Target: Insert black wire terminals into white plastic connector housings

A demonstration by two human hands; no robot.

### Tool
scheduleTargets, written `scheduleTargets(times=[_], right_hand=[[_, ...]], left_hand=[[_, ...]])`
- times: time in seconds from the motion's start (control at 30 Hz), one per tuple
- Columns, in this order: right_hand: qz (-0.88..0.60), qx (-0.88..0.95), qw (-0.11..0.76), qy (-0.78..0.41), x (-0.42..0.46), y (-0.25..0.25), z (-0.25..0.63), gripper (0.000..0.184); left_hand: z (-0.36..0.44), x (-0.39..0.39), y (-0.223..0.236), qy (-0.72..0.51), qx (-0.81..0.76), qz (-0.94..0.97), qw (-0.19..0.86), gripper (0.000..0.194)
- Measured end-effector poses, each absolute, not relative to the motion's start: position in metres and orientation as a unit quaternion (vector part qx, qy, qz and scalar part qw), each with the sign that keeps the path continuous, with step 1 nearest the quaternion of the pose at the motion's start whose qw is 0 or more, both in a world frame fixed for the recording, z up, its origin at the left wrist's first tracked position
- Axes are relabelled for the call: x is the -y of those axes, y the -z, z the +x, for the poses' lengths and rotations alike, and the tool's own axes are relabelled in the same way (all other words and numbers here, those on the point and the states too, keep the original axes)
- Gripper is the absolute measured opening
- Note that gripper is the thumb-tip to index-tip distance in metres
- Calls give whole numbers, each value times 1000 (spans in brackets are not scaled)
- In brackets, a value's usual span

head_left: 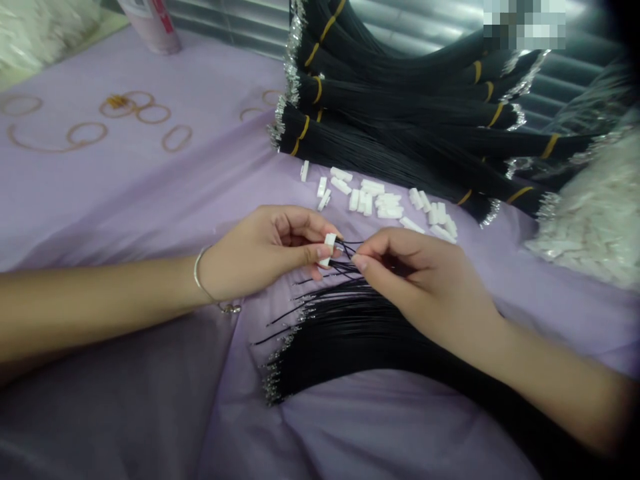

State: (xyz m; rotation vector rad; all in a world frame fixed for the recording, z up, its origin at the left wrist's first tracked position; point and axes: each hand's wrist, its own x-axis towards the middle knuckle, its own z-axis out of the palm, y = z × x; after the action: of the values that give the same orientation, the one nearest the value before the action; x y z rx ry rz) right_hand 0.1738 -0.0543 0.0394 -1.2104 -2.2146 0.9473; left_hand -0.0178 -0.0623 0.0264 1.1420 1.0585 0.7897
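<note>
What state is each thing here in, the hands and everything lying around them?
Left hand: pinching
White connector: gripped, black wires at its right side
Right hand: pinching thin wires
Black wires: fanned out, unbanded where visible
Back bundles: banded in yellow
Other connectors: loose, scattered
Brown rings: loose
Clear bag: filled with whitish pieces
Purple cloth: creased
Bracelet: worn

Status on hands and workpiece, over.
Left hand pinching small white plastic connector. Right hand pinching thin black wire beside it. Silvery-tipped black wire fan close by, partly under right hand.
</note>
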Motion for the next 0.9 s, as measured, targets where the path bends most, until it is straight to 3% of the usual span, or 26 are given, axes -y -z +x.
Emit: scheduleTargets(times=[0.9], right_hand=[[-422,841,195,-276,52,-35,174,11]], left_hand=[[-17,61,-30,-287,-471,531,643,9]])
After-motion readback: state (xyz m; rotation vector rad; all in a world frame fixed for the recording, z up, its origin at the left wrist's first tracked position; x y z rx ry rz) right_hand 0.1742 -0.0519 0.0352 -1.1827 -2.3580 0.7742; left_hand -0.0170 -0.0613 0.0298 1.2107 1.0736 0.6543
